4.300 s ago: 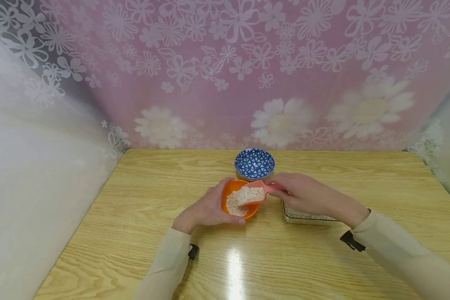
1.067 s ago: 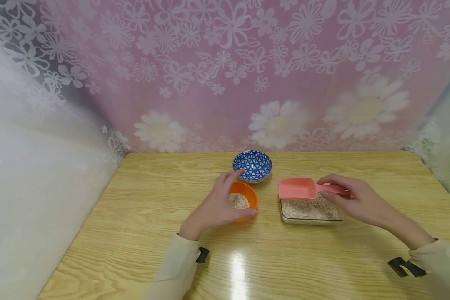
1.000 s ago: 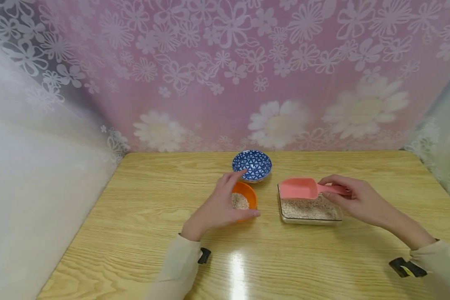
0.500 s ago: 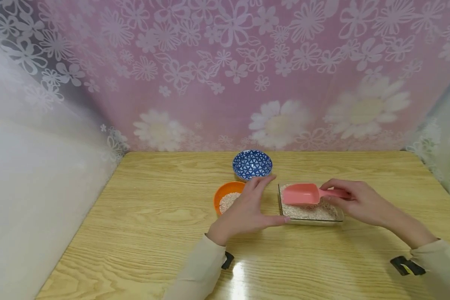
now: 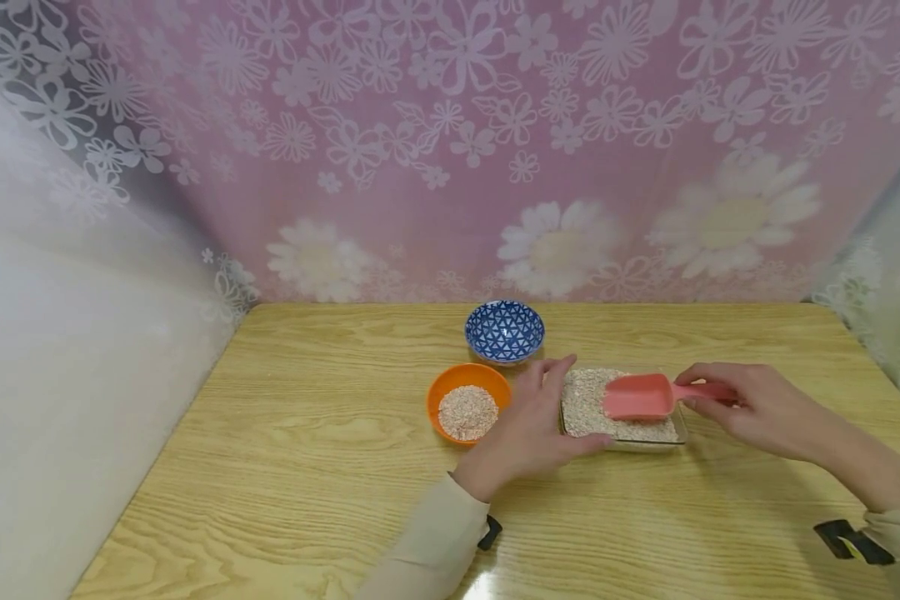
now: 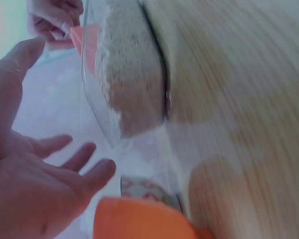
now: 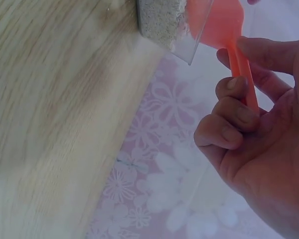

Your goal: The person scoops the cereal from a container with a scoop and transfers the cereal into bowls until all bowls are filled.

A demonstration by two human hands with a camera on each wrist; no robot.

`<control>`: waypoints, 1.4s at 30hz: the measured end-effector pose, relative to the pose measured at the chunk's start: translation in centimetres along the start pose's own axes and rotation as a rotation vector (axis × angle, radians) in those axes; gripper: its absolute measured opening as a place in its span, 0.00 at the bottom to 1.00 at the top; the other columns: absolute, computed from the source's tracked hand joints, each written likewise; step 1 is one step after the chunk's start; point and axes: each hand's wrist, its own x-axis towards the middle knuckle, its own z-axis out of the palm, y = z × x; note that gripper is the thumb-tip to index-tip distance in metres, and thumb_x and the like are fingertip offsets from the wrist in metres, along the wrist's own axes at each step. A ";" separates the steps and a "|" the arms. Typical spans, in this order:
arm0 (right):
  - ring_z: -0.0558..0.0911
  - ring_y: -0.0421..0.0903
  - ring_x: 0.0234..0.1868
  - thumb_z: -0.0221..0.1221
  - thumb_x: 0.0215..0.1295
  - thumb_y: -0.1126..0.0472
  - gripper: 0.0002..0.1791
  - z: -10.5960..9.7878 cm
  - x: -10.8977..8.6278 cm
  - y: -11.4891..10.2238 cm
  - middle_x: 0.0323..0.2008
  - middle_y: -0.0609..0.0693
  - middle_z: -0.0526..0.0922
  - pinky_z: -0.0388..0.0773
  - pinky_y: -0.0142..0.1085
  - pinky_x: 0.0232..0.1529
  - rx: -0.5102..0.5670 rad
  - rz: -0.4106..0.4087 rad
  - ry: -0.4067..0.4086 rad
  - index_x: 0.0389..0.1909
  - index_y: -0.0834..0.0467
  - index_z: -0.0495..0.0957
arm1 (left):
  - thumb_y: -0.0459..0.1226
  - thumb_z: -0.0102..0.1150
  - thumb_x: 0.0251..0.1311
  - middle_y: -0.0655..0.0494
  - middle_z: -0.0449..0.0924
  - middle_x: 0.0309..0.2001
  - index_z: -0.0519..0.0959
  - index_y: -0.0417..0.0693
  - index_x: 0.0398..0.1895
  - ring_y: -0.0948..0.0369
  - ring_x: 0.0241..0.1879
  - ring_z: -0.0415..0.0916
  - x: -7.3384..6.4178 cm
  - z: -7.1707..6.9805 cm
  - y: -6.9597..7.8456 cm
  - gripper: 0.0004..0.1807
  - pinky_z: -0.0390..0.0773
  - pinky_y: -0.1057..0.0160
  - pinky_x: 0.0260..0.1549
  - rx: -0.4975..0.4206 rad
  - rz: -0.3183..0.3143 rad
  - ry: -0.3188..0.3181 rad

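My right hand [image 5: 765,408] grips the handle of a pink scoop [image 5: 640,397], as the right wrist view also shows with fingers curled around the handle [image 7: 244,74]. The scoop's front edge meets the oat flakes in a clear rectangular container [image 5: 645,446]; no flakes are visible in its bowl. My left hand [image 5: 528,433] has thumb and fingers spread at the container's left end. In the left wrist view that hand [image 6: 40,169] appears apart from the container wall [image 6: 94,107]. Left of it stands an orange bowl [image 5: 438,390] with a mound of flakes [image 5: 467,412], partly covered by the hand.
A blue-and-white patterned bowl [image 5: 505,332] stands behind the orange bowl. Everything rests on a wood-grain table [image 5: 307,433], with a pink floral curtain [image 5: 420,167] behind its far edge.
My left hand has left the orange bowl and moved right to the container. The pink scoop, having tipped flakes into the orange bowl earlier, has come back over the container, lowered and shifted right.
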 end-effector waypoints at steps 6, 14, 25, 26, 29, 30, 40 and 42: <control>0.86 0.37 0.32 0.70 0.61 0.63 0.16 -0.5 -0.3 0.4 0.43 0.52 0.90 0.78 0.32 0.29 -0.070 -0.068 0.073 0.50 0.54 0.84 | 0.65 0.69 0.54 0.50 0.50 0.78 0.43 0.54 0.84 0.53 0.75 0.57 0.6 1.5 0.6 0.63 0.75 0.59 0.66 0.027 -0.073 0.018; 0.80 0.30 0.28 0.74 0.52 0.65 0.17 -1.6 -0.1 0.1 0.40 0.48 0.89 0.73 0.30 0.25 -0.162 -0.117 0.121 0.44 0.52 0.85 | 0.69 0.72 0.47 0.47 0.45 0.80 0.35 0.56 0.84 0.50 0.77 0.54 1.4 3.0 0.4 0.72 0.75 0.55 0.67 0.027 -0.184 0.011; 0.81 0.36 0.26 0.74 0.49 0.60 0.13 -3.3 1.2 -1.5 0.32 0.41 0.87 0.71 0.32 0.25 -0.318 -0.134 0.080 0.37 0.49 0.85 | 0.73 0.69 0.44 0.46 0.55 0.78 0.32 0.56 0.84 0.50 0.77 0.56 2.2 3.2 -0.4 0.75 0.66 0.52 0.74 0.078 -0.240 -0.078; 0.83 0.39 0.27 0.73 0.50 0.60 0.12 -3.5 1.4 -1.6 0.32 0.42 0.87 0.73 0.33 0.25 -0.325 -0.128 0.059 0.37 0.49 0.85 | 0.73 0.69 0.44 0.47 0.55 0.78 0.32 0.57 0.84 0.50 0.77 0.56 2.2 3.2 -0.4 0.75 0.66 0.52 0.74 0.067 -0.247 -0.082; 0.85 0.43 0.29 0.72 0.53 0.58 0.11 -4.0 1.9 -2.1 0.33 0.43 0.88 0.77 0.37 0.27 -0.344 -0.101 -0.002 0.38 0.51 0.86 | 0.73 0.69 0.44 0.48 0.56 0.78 0.31 0.60 0.84 0.50 0.77 0.58 2.2 3.2 -0.5 0.75 0.66 0.51 0.74 0.036 -0.259 -0.093; 0.85 0.44 0.30 0.71 0.54 0.58 0.11 -4.2 2.0 -2.3 0.34 0.44 0.88 0.78 0.38 0.28 -0.351 -0.089 -0.025 0.39 0.52 0.86 | 0.73 0.69 0.44 0.49 0.56 0.78 0.31 0.60 0.84 0.50 0.77 0.58 2.2 3.2 -0.5 0.74 0.66 0.51 0.74 0.027 -0.262 -0.096; 0.84 0.43 0.30 0.68 0.61 0.55 0.08 -3.4 2.9 -2.7 0.35 0.44 0.89 0.75 0.37 0.29 -0.306 -0.016 -0.127 0.40 0.50 0.85 | 0.72 0.69 0.46 0.51 0.55 0.79 0.34 0.62 0.84 0.52 0.78 0.56 2.2 3.1 -0.4 0.71 0.65 0.50 0.74 -0.021 -0.270 -0.099; 0.84 0.42 0.29 0.68 0.60 0.56 0.08 -2.9 2.9 -2.4 0.35 0.45 0.89 0.75 0.37 0.29 -0.272 -0.011 -0.106 0.40 0.50 0.85 | 0.71 0.69 0.46 0.51 0.55 0.79 0.34 0.62 0.84 0.52 0.78 0.56 2.2 3.1 -0.4 0.71 0.65 0.50 0.74 -0.023 -0.270 -0.100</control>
